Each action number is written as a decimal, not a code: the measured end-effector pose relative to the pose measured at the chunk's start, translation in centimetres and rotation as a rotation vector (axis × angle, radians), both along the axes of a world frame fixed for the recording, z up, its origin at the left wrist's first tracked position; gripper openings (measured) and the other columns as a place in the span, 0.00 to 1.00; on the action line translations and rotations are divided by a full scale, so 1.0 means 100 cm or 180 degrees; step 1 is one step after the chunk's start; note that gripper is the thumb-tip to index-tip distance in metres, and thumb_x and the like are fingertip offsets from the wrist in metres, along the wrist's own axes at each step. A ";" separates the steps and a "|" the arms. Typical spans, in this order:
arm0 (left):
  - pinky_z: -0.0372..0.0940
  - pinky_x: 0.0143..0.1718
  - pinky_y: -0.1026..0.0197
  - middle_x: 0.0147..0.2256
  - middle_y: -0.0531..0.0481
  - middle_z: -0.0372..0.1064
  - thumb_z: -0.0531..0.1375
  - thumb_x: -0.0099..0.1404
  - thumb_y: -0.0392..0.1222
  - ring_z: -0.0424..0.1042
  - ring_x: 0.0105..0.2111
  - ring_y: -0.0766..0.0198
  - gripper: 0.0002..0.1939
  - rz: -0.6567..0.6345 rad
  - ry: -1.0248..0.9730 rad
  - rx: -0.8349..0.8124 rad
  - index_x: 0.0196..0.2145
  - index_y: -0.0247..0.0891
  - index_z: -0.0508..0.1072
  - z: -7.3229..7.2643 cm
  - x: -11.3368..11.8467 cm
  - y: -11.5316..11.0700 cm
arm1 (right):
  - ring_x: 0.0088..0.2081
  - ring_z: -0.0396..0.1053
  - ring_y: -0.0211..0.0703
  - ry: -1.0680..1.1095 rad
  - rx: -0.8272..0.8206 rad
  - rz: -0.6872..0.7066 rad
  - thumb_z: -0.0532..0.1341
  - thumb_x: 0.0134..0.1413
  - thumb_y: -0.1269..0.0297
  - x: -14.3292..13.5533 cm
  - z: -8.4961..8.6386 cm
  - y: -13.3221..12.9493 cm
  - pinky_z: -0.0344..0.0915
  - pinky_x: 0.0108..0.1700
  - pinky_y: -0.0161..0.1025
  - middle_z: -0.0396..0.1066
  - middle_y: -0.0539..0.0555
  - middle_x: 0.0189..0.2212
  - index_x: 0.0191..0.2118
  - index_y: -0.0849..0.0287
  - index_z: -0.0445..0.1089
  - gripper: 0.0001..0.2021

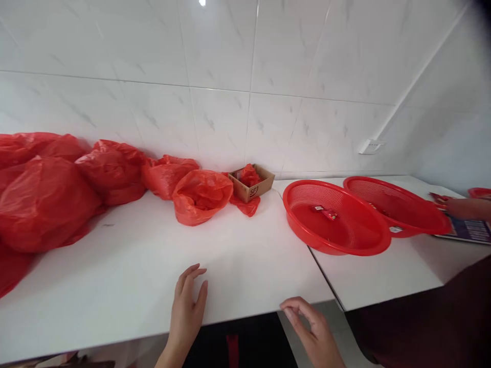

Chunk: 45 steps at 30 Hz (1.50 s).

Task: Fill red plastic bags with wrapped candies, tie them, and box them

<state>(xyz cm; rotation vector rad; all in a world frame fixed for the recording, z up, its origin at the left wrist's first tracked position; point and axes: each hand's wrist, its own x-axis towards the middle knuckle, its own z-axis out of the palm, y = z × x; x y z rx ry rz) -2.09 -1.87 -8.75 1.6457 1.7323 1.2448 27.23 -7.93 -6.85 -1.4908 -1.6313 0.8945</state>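
Observation:
My left hand (187, 302) is over the near edge of the white table (245, 266), its fingers bent and apart, with nothing in it. To the right, my right hand (309, 327) is at the table's front edge. Its thumb and fingertips come together in a loose pinch, and no object shows between them. Beyond my left hand stands an open red plastic bag (202, 197) with its rim spread. Nearest to my right hand is a red plastic basket (335, 217) holding a few small red packets (329, 213).
Several filled red bags (49, 199) line the wall at left. A small cardboard box (251, 184) holds crumpled red plastic. A second red basket (399, 207) stands at right, beside a co-worker's hand (466, 208). A narrow gap separates the two tables.

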 end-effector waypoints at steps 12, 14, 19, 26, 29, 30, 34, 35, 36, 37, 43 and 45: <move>0.69 0.46 0.50 0.54 0.42 0.62 0.53 0.68 0.46 0.65 0.54 0.53 0.12 0.0125 0.0077 0.0200 0.47 0.44 0.68 -0.005 -0.002 0.000 | 0.50 0.68 0.43 -0.0122 0.0825 0.1245 0.56 0.61 0.61 -0.080 0.042 0.126 0.65 0.54 0.42 0.70 0.53 0.48 0.49 0.52 0.68 0.11; 0.70 0.43 0.51 0.56 0.42 0.60 0.52 0.68 0.47 0.66 0.53 0.52 0.12 0.0119 0.0004 0.0087 0.47 0.44 0.68 -0.005 0.000 -0.002 | 0.56 0.63 0.46 -0.0256 0.1383 0.1021 0.56 0.61 0.62 -0.108 0.048 0.165 0.61 0.58 0.46 0.66 0.57 0.55 0.55 0.54 0.64 0.17; 0.68 0.49 0.49 0.55 0.41 0.61 0.54 0.67 0.48 0.64 0.56 0.51 0.15 0.0285 -0.0590 0.0117 0.50 0.43 0.66 -0.007 -0.005 -0.002 | 0.54 0.66 0.52 -0.1068 0.1797 0.0999 0.58 0.57 0.70 -0.170 0.048 0.218 0.48 0.64 0.58 0.72 0.59 0.50 0.51 0.58 0.69 0.16; 0.65 0.54 0.49 0.65 0.42 0.46 0.55 0.68 0.50 0.58 0.61 0.52 0.24 0.0688 -0.1776 0.0344 0.58 0.48 0.54 -0.002 -0.007 0.000 | 0.42 0.71 0.40 -0.0366 0.1567 0.1832 0.58 0.60 0.64 -0.186 0.048 0.173 0.62 0.56 0.43 0.75 0.50 0.39 0.43 0.53 0.72 0.08; 0.64 0.56 0.47 0.65 0.43 0.44 0.55 0.68 0.49 0.55 0.62 0.51 0.24 0.0741 -0.1729 0.0477 0.59 0.49 0.54 0.001 -0.002 0.000 | 0.53 0.65 0.41 -0.0377 0.1180 0.1339 0.56 0.62 0.63 -0.180 0.052 0.188 0.61 0.56 0.39 0.68 0.54 0.51 0.52 0.55 0.68 0.14; 0.63 0.56 0.47 0.65 0.43 0.44 0.55 0.68 0.49 0.55 0.62 0.52 0.24 0.0745 -0.1672 0.0509 0.59 0.50 0.53 0.001 -0.001 0.000 | 0.55 0.64 0.44 -0.0477 0.1047 0.1162 0.56 0.61 0.64 -0.179 0.051 0.197 0.61 0.57 0.42 0.66 0.57 0.54 0.54 0.56 0.67 0.16; 0.64 0.54 0.46 0.64 0.42 0.46 0.54 0.68 0.47 0.55 0.62 0.50 0.25 0.0779 -0.1253 0.0699 0.61 0.50 0.53 -0.005 0.002 -0.005 | 0.56 0.63 0.59 -0.0709 0.0621 0.0983 0.63 0.49 0.71 -0.178 0.034 0.221 0.60 0.54 0.56 0.63 0.65 0.55 0.55 0.61 0.66 0.25; 0.63 0.55 0.44 0.64 0.41 0.46 0.54 0.68 0.46 0.54 0.63 0.49 0.25 0.0773 -0.1027 0.0771 0.61 0.50 0.53 -0.008 0.003 -0.006 | 0.54 0.64 0.59 -0.0708 0.0550 0.1025 0.63 0.48 0.73 -0.178 0.029 0.220 0.61 0.54 0.55 0.66 0.64 0.53 0.53 0.60 0.68 0.23; 0.61 0.56 0.42 0.65 0.40 0.45 0.54 0.68 0.44 0.52 0.64 0.48 0.25 0.0763 -0.0739 0.0842 0.61 0.49 0.53 -0.010 0.004 -0.006 | 0.53 0.66 0.57 -0.0677 0.0498 0.1089 0.62 0.49 0.73 -0.178 0.026 0.218 0.62 0.53 0.54 0.69 0.61 0.50 0.50 0.59 0.70 0.19; 0.59 0.57 0.39 0.65 0.39 0.43 0.54 0.68 0.43 0.49 0.65 0.46 0.25 0.0761 -0.0403 0.0907 0.61 0.48 0.55 -0.012 0.004 -0.005 | 0.51 0.68 0.54 -0.0621 0.0460 0.1165 0.61 0.51 0.72 -0.178 0.024 0.213 0.63 0.52 0.51 0.71 0.59 0.48 0.47 0.57 0.71 0.16; 0.46 0.58 0.27 0.67 0.38 0.40 0.58 0.61 0.36 0.33 0.67 0.36 0.22 0.0952 0.1334 0.1071 0.54 0.45 0.67 -0.006 0.002 0.025 | 0.47 0.72 0.44 0.0303 0.0467 0.1617 0.57 0.58 0.66 -0.157 0.050 0.185 0.66 0.50 0.41 0.75 0.53 0.44 0.45 0.55 0.72 0.11; 0.43 0.59 0.27 0.64 0.39 0.49 0.59 0.58 0.33 0.37 0.67 0.36 0.24 0.0830 0.1542 0.1154 0.52 0.46 0.69 0.002 0.000 0.040 | 0.45 0.72 0.45 0.0988 0.0300 0.1683 0.59 0.57 0.62 -0.145 0.062 0.181 0.67 0.50 0.42 0.75 0.53 0.42 0.43 0.56 0.72 0.10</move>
